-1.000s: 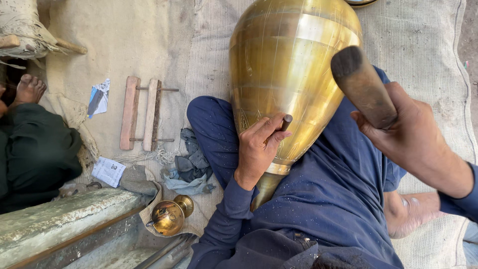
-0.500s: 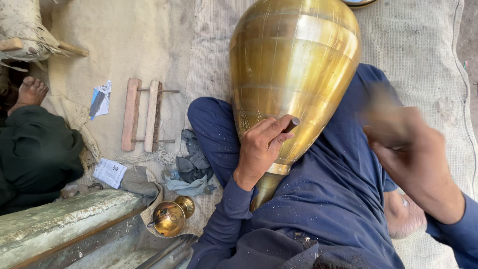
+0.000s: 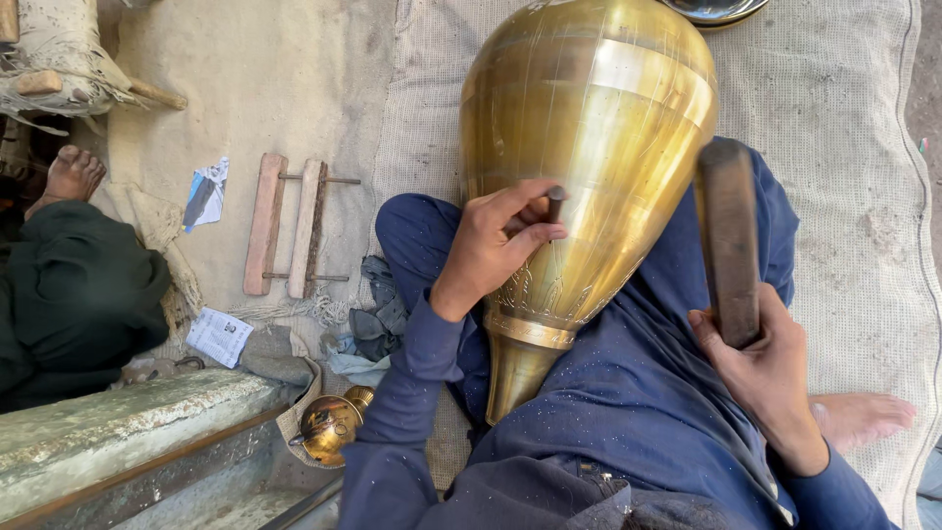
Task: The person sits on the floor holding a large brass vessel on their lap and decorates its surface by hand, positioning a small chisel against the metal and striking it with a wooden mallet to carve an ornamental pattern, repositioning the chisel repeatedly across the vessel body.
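Observation:
A large pear-shaped brass vessel (image 3: 589, 147) lies across my lap, narrow neck toward me, with engraved patterning near the neck. My left hand (image 3: 491, 245) pinches a small dark metal punch (image 3: 555, 201) upright against the vessel's side. My right hand (image 3: 760, 368) grips a dark wooden mallet (image 3: 728, 236), its head raised beside the vessel's right flank, apart from the punch. I sit in dark blue clothing with my bare foot (image 3: 859, 417) out to the right.
A woven mat (image 3: 854, 196) covers the ground. Two wooden bars joined by rods (image 3: 289, 226) lie to the left, with paper scraps (image 3: 206, 191) and rags nearby. A small brass pot (image 3: 329, 427) sits by a stone ledge (image 3: 118, 432). Another person in dark green (image 3: 69, 285) sits far left.
The mallet swung down toward the punch half a second ago, blurred, and now stands raised again beside the vessel. My left hand kept the punch on the brass.

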Tool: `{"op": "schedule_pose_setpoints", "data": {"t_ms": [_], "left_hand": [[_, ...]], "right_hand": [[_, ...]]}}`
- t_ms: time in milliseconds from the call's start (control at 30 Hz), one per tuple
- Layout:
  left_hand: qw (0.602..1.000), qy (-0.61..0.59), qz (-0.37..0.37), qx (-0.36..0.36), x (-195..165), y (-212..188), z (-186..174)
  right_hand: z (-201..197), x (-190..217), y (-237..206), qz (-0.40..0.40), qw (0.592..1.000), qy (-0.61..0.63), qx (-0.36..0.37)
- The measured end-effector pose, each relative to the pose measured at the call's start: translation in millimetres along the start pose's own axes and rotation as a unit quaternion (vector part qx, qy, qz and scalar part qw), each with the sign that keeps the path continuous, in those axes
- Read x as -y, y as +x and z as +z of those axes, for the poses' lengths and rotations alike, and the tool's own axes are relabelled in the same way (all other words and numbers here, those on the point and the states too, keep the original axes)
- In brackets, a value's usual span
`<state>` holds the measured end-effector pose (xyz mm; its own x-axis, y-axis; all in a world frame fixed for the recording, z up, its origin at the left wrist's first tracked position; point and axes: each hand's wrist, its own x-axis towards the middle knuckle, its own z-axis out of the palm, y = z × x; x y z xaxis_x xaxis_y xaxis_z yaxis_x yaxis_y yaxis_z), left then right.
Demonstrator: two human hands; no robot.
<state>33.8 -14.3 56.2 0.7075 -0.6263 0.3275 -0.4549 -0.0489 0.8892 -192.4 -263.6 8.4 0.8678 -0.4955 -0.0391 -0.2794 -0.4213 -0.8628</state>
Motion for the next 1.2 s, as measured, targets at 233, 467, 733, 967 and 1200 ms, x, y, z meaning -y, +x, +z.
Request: {"op": "schedule_pose_setpoints", "data": {"t_ms": [233, 467, 733, 967, 1200], "left_hand": [[0.991, 0.096, 0.053, 0.075, -7, 19, -3], [0.988, 0.111, 0.078, 0.076, -11, 21, 2], [0.99, 0.097, 0.062, 0.084, -8, 23, 3], [0.988, 0.117, 0.045, 0.088, -11, 22, 1], [0.992, 0.085, 0.045, 0.081, -9, 19, 1]], "right_hand": [[-13, 18, 16, -0.065, 0.981, -0.18, 0.044], [-39, 57, 18, -0.133, 0.966, -0.221, 0.01], [-34, 75, 23, -0.127, 0.98, -0.152, 0.032], [-43, 61, 21, -0.126, 0.978, -0.156, 0.05], [-44, 68, 20, -0.152, 0.981, -0.103, 0.054]]}}
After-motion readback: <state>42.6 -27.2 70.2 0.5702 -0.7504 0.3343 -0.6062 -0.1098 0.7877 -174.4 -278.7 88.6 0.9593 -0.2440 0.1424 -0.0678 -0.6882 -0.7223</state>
